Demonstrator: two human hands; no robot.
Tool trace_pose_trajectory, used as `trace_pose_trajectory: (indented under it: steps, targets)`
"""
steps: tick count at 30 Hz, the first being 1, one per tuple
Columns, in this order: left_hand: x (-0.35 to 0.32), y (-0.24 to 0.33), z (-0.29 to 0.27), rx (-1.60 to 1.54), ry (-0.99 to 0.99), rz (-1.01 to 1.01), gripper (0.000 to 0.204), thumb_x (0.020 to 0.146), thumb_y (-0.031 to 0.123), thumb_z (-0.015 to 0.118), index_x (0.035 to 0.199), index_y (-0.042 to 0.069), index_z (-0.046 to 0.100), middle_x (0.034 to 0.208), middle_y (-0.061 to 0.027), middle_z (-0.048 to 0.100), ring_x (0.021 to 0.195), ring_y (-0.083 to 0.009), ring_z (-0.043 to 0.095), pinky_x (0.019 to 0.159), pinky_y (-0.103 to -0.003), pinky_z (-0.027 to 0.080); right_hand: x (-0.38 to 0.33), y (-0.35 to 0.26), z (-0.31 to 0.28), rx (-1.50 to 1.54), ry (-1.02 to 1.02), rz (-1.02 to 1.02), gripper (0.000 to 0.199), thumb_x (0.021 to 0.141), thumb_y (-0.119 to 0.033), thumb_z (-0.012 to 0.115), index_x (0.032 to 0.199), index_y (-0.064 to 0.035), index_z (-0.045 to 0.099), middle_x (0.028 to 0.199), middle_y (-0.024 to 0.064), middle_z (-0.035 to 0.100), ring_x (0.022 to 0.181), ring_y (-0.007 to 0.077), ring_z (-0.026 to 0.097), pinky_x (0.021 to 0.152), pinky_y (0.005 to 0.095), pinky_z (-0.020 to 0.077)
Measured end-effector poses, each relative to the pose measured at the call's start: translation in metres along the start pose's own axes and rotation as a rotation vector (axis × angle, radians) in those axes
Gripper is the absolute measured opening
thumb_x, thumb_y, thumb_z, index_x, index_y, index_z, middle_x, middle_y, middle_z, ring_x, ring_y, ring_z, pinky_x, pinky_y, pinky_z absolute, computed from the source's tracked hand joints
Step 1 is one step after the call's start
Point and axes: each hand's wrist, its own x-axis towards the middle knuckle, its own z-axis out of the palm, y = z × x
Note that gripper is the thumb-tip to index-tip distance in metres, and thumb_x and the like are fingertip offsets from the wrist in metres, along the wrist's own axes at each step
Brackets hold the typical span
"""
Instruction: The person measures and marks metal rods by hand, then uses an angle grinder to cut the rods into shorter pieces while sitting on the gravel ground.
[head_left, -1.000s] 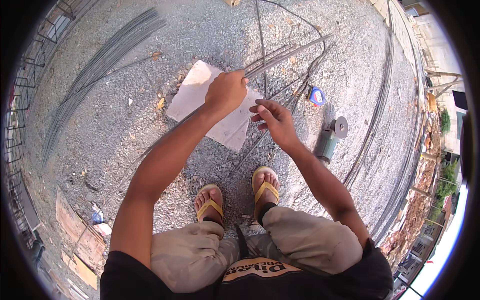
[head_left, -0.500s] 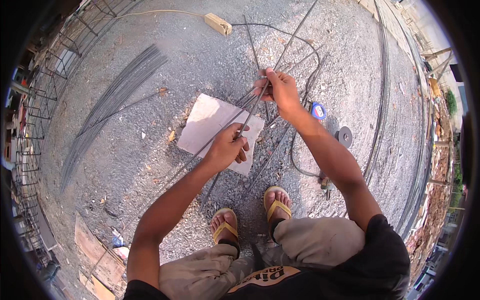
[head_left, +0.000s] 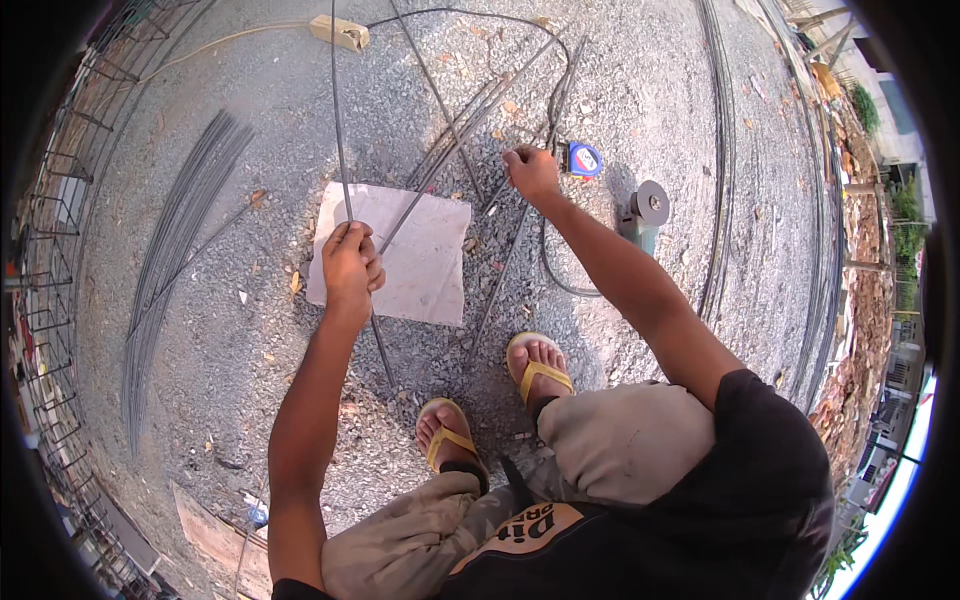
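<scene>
My left hand (head_left: pixel 350 268) is closed around a thin steel rod (head_left: pixel 341 130), which stretches away past the far edge of the view and down toward my feet. Beneath it lies a pale flat slab (head_left: pixel 425 265), crossed by another rod (head_left: pixel 408 212). My right hand (head_left: pixel 532 173) has its fingers pinched together; whether anything is in them is hidden. Just right of that hand is a blue tape measure (head_left: pixel 582 159). Several loose rods (head_left: pixel 470 120) lie on the gravel between and beyond my hands.
An angle grinder (head_left: pixel 641 236) with a grey disc sits right of my right forearm. Its dark cable curves over the gravel to a wooden block (head_left: pixel 340 33). Bundled rods (head_left: pixel 185 240) lie at left, long bars (head_left: pixel 724 150) at right. Wire cages line the left edge.
My left hand has swung left with the rod. The right hand has let go of that rod and come closer to the tape measure. The whole view has shifted.
</scene>
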Motion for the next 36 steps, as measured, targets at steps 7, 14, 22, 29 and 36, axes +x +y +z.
trace_pose_trajectory:
  steps: [7,14,22,29,36]
  targets:
    - [0.005,-0.019,-0.019,0.047,0.025,0.002,0.024,0.104,0.025,0.044,0.088,0.009,0.051,0.055,0.0048,0.033,0.036,-0.0065,0.025,0.033,-0.026,0.021,-0.011,0.032,-0.033,-0.397,-0.140,0.076,0.041,0.083,-0.040,0.068,0.086,0.0015,0.071,0.085,0.0242,0.070,0.088,0.0398,0.069,0.085,0.0458,0.0538]
    - [0.000,-0.022,-0.030,0.162,-0.032,-0.095,0.026,0.104,0.028,0.041,0.097,0.006,0.054,0.057,0.0013,0.039,0.036,-0.0088,0.030,0.035,-0.027,0.028,-0.015,-0.013,-0.035,-0.618,-0.386,0.080,0.050,0.083,-0.048,0.067,0.088,0.0025,0.069,0.080,0.0203,0.070,0.086,0.0361,0.070,0.082,0.0438,0.0558]
    - [0.005,-0.014,-0.033,0.216,-0.052,-0.104,0.028,0.103,0.025,0.043,0.111,0.002,0.055,0.062,-0.0078,0.056,0.036,-0.0137,0.042,0.035,-0.030,0.036,-0.009,0.012,-0.059,0.135,-0.230,0.244,0.031,0.094,-0.027,0.059,0.086,0.0028,0.065,0.076,0.0094,0.069,0.054,0.0149,0.064,0.048,0.0275,0.0509]
    - [0.006,-0.003,-0.031,0.240,-0.149,-0.215,0.022,0.100,0.020,0.042,0.109,0.003,0.052,0.078,-0.0117,0.063,0.060,-0.0240,0.062,0.055,-0.038,0.051,-0.009,-0.056,-0.079,0.755,-0.234,0.112,0.023,0.101,-0.024,0.054,0.098,-0.0016,0.056,0.083,0.0078,0.066,0.062,0.0139,0.065,0.047,0.0238,0.0508]
    - [0.007,-0.006,-0.022,0.176,-0.259,-0.343,0.026,0.102,0.023,0.040,0.113,0.002,0.050,0.091,-0.0165,0.065,0.079,-0.0331,0.068,0.069,-0.045,0.056,-0.057,-0.127,-0.022,0.727,-0.412,-0.059,0.023,0.101,-0.023,0.055,0.096,-0.0007,0.053,0.085,0.0078,0.064,0.062,0.0174,0.067,0.045,0.0256,0.0525]
